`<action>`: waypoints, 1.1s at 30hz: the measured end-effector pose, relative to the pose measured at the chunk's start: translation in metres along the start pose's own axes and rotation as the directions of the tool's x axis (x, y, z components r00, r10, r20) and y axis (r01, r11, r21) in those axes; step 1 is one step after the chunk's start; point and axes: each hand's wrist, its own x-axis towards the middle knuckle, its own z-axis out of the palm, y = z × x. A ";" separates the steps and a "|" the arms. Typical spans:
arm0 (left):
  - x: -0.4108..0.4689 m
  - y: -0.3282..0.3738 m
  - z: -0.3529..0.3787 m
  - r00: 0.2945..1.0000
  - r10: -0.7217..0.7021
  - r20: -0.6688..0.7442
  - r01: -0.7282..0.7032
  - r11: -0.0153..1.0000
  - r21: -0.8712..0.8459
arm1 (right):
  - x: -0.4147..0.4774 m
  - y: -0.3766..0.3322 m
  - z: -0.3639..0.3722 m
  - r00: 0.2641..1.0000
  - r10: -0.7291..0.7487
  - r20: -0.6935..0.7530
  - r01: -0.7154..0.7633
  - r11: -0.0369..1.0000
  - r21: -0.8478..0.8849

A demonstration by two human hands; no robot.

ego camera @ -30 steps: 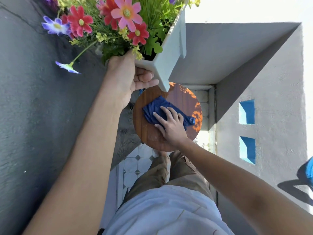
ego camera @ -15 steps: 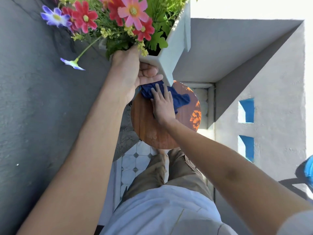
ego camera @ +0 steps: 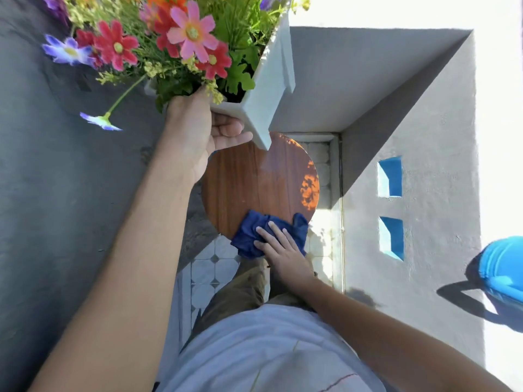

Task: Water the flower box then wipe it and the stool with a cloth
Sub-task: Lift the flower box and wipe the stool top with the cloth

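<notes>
My left hand (ego camera: 202,137) grips the near end of the white flower box (ego camera: 268,89) and holds it lifted above the stool, full of red, pink and purple flowers (ego camera: 169,38). Below it stands the round brown wooden stool (ego camera: 254,182). My right hand (ego camera: 285,250) lies flat with spread fingers on the crumpled dark blue cloth (ego camera: 249,236), which it presses onto the stool's near edge. Part of the cloth hangs past the rim.
A grey wall (ego camera: 56,193) runs close on the left. On the right is a pale ledge wall (ego camera: 424,123) with two blue openings, and a blue watering can (ego camera: 503,267) stands on it at the far right. Patterned floor tiles (ego camera: 209,267) lie below.
My right hand has dragged the cloth from the stool's far side, under the box, back to its near edge. My left hand keeps the flower box lifted.
</notes>
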 end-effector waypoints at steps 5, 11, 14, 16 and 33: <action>0.002 -0.003 -0.002 1.000 -0.003 0.001 0.003 1.000 -0.009 | 0.018 0.040 -0.039 0.964 0.238 -0.120 -0.220 0.965 0.141; 0.006 -0.006 -0.004 1.000 -0.003 -0.015 0.003 1.000 0.003 | 0.118 0.055 -0.068 0.828 0.495 -0.263 -0.423 0.860 0.285; 0.006 -0.010 -0.002 0.999 -0.021 -0.024 0.021 1.000 -0.008 | 0.168 0.041 -0.073 0.802 0.511 -0.309 -0.453 0.858 0.244; 0.005 -0.012 -0.001 1.000 -0.012 -0.017 0.011 1.000 -0.007 | 0.189 0.027 -0.069 0.829 0.478 -0.290 -0.432 0.877 0.210; -0.026 -0.086 -0.007 0.994 -0.061 -0.093 0.075 0.984 0.160 | 0.012 0.041 -0.032 0.902 0.401 -0.159 -0.361 0.904 0.229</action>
